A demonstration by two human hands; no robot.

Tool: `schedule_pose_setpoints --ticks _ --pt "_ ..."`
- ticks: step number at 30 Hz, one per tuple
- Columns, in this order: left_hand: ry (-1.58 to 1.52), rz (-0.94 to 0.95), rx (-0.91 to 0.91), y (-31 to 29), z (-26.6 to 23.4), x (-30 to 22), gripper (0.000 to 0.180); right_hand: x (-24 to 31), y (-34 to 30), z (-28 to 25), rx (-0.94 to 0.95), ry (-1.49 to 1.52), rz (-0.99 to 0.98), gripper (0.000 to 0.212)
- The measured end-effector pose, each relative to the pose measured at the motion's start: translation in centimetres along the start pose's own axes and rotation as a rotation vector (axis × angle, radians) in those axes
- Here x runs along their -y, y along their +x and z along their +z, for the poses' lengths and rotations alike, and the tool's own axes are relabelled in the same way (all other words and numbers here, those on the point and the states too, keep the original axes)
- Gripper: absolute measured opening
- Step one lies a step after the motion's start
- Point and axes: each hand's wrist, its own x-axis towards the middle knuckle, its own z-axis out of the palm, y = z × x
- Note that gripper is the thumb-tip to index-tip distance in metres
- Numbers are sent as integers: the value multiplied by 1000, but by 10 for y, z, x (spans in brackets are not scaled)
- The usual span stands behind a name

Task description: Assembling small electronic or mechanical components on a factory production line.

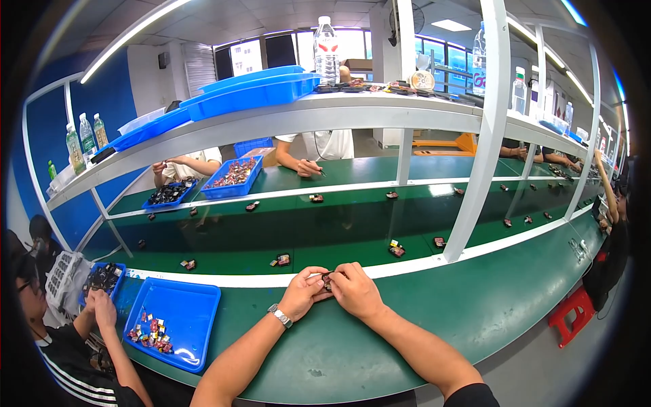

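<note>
Over the near green bench, by the white rail, my left hand (302, 292) and my right hand (357, 292) meet with fingers closed on one small dark part with a reddish face (328, 281). Fingers cover most of it, so its exact kind is not clear. Just past the rail, similar small black-and-red parts (282, 260) lie spaced out on the green conveyor belt, another one (397, 249) further right. To the left of my arms sits a blue tray (180, 298) with a loose heap of small red, yellow and white pieces (153, 335) in its lower left.
White posts (478, 142) and a shelf (380, 102) with blue trays and bottles stand over the belt. A co-worker at the left handles parts from a blue bin (115, 275). Across the belt, other people's hands work near a full blue bin (234, 186). A red stool (571, 316) is at right.
</note>
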Motion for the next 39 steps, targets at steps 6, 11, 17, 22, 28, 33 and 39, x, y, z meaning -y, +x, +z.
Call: schedule_pose_setpoints --ticks 6,11,17,22,28,33,39 --pt "-4 -3 -11 1 -1 1 24 1 0 1 -12 20 -19 15" --pt "-22 -22 -40 0 2 -2 23 3 -1 3 -5 27 8 16" --pt "136 42 -148 1 9 2 17 4 0 5 4 80 68 18" --pt "127 68 -172 0 13 2 16 7 2 0 -20 149 183 23" --pt "123 70 -184 2 7 4 15 5 -1 3 105 360 385 19" --pt "155 65 -172 2 8 5 17 3 -1 -1 41 65 130 8" --pt "98 36 -100 -1 7 2 26 7 1 -3 24 21 62 8"
